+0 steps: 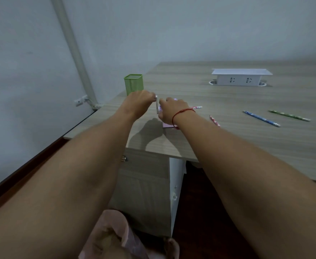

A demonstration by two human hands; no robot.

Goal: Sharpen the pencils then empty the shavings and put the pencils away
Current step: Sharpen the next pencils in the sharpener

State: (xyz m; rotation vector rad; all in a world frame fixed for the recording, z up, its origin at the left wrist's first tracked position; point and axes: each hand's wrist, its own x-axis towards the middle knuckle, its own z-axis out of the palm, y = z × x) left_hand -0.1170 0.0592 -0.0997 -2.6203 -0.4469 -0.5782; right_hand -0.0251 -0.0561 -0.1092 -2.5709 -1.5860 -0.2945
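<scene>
Left hand (138, 100): my fingers pinch the sharpener's white crank (156, 105).
Right hand (172, 109): clamped over the pink sharpener (167, 125) near the desk (228, 146) edge.
Pencils: one (197, 107) sticks out beyond my right hand; three loose to the right.
Green cup (133, 84): behind my left hand.

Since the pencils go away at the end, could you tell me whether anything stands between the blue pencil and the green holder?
Yes. The blue pencil lies far right on the desk; the green holder stands at the far left corner. Between them are the left hand and right hand working the sharpener, plus a red pencil.
</scene>
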